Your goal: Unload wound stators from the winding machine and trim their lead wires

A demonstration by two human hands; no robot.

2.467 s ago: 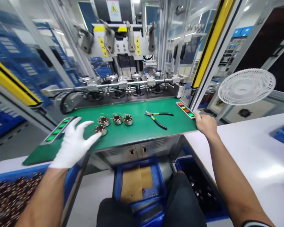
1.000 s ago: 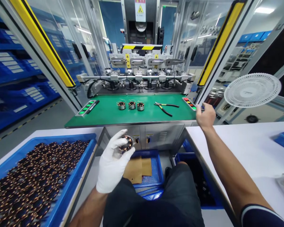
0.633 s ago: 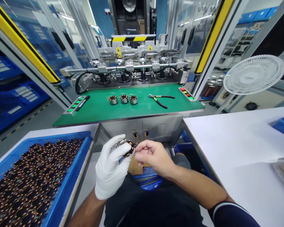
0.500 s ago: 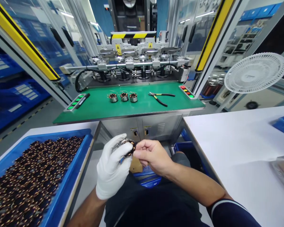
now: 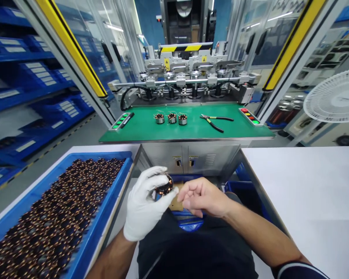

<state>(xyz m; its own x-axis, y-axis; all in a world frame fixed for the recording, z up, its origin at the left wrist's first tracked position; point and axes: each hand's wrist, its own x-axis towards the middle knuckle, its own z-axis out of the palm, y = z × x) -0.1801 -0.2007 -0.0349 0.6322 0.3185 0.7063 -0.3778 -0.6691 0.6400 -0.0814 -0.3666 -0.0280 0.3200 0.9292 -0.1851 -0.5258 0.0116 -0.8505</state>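
My left hand, in a white glove, grips a copper-wound motor stator between thumb and fingers above my lap. The stator is tilted, its dark, coil-lined face showing; the glove covers part of it. My right hand is bare and just right of the stator, a small gap apart. Its fingers are curled in towards the thumb; whether a thin wire lies in them cannot be made out. On the green worktop ahead stand three stators with loose wire ends. Diagonal cutters with black-and-yellow handles lie to their right.
At left, a blue tray holds many wound stators. A machine with several spindles stands behind the worktop, between yellow-faced posts. Button panels sit at the worktop's ends. A white table is on the right, a fan beyond it.
My right hand has drawn slightly away from the stator, which now shows more of its face. My left hand still holds it. The whole view has swung a little left.
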